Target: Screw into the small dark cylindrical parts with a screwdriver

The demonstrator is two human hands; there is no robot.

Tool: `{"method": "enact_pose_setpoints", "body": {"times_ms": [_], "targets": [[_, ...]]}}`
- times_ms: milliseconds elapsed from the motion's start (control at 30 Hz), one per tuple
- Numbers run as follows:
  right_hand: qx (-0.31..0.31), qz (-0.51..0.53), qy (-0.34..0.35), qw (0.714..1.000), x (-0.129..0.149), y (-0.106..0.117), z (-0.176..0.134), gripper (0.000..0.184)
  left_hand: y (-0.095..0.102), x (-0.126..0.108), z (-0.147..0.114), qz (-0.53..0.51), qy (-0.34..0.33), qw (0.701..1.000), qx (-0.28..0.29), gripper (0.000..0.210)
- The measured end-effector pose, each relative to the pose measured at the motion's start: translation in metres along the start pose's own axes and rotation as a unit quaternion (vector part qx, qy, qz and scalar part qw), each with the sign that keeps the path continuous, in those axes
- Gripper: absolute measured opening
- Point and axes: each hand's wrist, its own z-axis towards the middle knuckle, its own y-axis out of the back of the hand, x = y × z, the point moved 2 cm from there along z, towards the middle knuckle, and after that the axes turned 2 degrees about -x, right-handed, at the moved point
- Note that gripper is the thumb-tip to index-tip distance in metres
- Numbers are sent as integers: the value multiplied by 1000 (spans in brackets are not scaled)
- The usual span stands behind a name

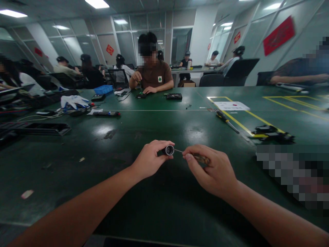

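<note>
My left hand [151, 158] is closed around a small black cylinder [169, 150] with a silvery rim. Its open round end faces me, and some structure shows inside, too small to make out. In my right hand [209, 168] is a screwdriver [202, 158] with a yellowish translucent handle and a thin metal shaft. The shaft points left, and its tip is at the right side of the cylinder's rim; whether it touches I cannot tell. Both hands are above the dark green table [144, 209].
A yellow-and-black screwdriver [227, 120] and a black part [272, 133] lie to the right near yellow tape lines. White gloves [74, 102], a blue bin [103, 90] and a black tray [43, 128] are on the left. Across the table sits a person [156, 73] working on a small device.
</note>
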Motion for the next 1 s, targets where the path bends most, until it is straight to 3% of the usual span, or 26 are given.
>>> {"method": "enact_pose_setpoints", "body": {"times_ms": [1000], "targets": [[21,-6,6,1000,-2,-4,-1,12,0,0,0,20,-4,1000,7,35]]}}
